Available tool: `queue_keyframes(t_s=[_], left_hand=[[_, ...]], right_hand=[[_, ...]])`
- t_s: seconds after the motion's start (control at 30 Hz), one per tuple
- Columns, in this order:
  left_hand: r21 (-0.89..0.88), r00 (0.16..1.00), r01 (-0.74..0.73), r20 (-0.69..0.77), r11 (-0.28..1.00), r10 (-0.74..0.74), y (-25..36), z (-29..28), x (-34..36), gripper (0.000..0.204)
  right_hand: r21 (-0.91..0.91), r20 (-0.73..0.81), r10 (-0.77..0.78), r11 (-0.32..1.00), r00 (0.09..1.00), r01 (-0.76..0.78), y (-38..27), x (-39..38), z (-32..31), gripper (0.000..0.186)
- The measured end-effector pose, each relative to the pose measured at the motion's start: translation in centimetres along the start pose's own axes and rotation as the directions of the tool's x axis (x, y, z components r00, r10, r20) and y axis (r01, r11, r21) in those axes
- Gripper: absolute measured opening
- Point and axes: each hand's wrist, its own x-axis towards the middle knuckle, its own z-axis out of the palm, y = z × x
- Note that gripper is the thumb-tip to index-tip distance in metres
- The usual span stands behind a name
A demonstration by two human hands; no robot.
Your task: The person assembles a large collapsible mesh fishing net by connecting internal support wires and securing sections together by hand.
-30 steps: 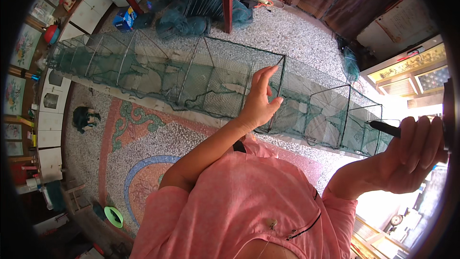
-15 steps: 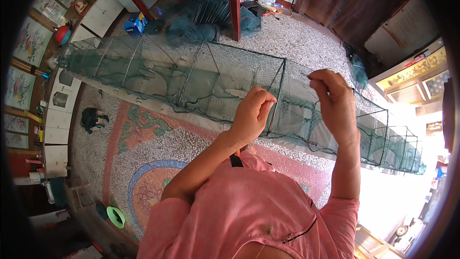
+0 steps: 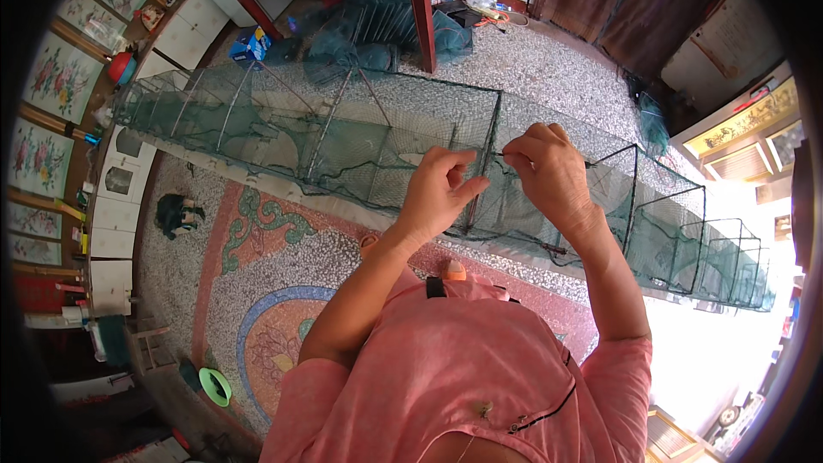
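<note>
A long green mesh fish trap (image 3: 410,139) with dark square frames stretches from the far left to the right in front of me. My left hand (image 3: 435,195) is held just before one upright frame (image 3: 492,130), its thumb and forefinger apart with nothing visible between them. On the other side of that frame my right hand (image 3: 550,173) is closed in a pinch. A tiny dark tip shows at its fingertips, too small to name. Whether either hand touches the mesh is hard to tell.
A red wooden table (image 3: 418,13) stands beyond the trap, with bundled green nets (image 3: 377,30) beneath it. Beside them sits a blue box (image 3: 250,43). A green basin (image 3: 214,387) and a small stool (image 3: 154,345) are at lower left. White cabinets (image 3: 113,227) line the left.
My right hand has moved left and closer to the upright frame, still pinched. My left hand has gone from closed fingers to thumb and forefinger apart.
</note>
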Motion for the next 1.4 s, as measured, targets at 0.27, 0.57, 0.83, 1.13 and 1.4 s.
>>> queue_keyframes(t_s=[0.27,0.57,0.83,1.13,1.4], left_hand=[[-0.143,0.954,0.275,0.166,0.951,-0.251,-0.5,0.0,1.0,0.040],[-0.377,0.954,0.276,0.223,0.884,-0.202,-0.8,0.4,1.3,0.036],[-0.296,0.972,0.212,0.160,0.931,-0.171,-2.3,0.7,0.7,0.061],[-0.055,0.995,-0.091,0.037,0.994,0.093,0.1,0.3,0.6,0.068],[-0.252,0.968,-0.238,0.019,0.938,0.251,0.2,-0.2,0.8,0.021]], right_hand=[[0.303,-0.114,0.279,0.924,0.953,-0.234,-1.9,1.7,3.9,0.017],[-0.206,0.139,0.021,0.978,0.990,0.008,-3.7,4.6,4.4,0.013],[0.621,-0.291,0.086,0.775,0.953,0.120,-7.4,9.2,-1.1,0.009],[0.756,-0.603,-0.078,0.261,0.794,0.600,-7.9,3.9,-14.7,0.021],[0.729,-0.466,0.138,0.619,0.874,0.291,-7.5,1.8,-11.7,0.015]])
